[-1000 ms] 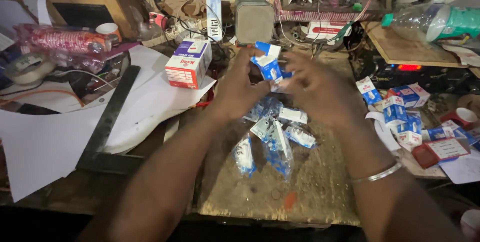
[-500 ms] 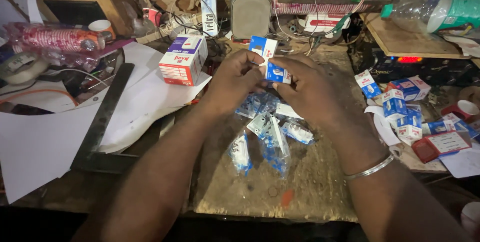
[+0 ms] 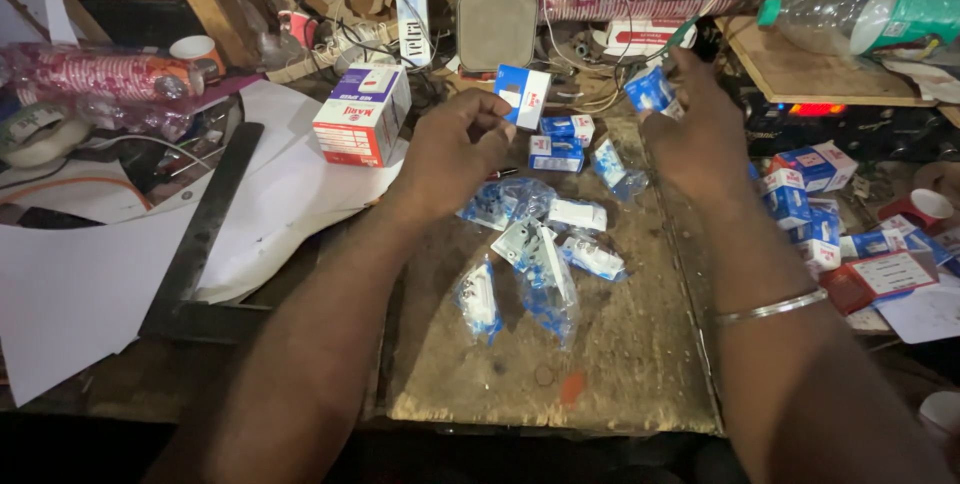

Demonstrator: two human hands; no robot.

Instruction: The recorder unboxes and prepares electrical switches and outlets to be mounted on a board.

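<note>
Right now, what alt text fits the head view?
Left hand holds a small blue-and-white box and right hand a small blue packet, above plastic-bagged parts on a worn wooden board amid workbench clutter.

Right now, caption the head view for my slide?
Left hand holds small box; right hand holds blue packet.

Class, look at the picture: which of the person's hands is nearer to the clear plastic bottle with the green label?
Right. The right hand is just left of and below the bottle; the left hand is much farther left.
</note>
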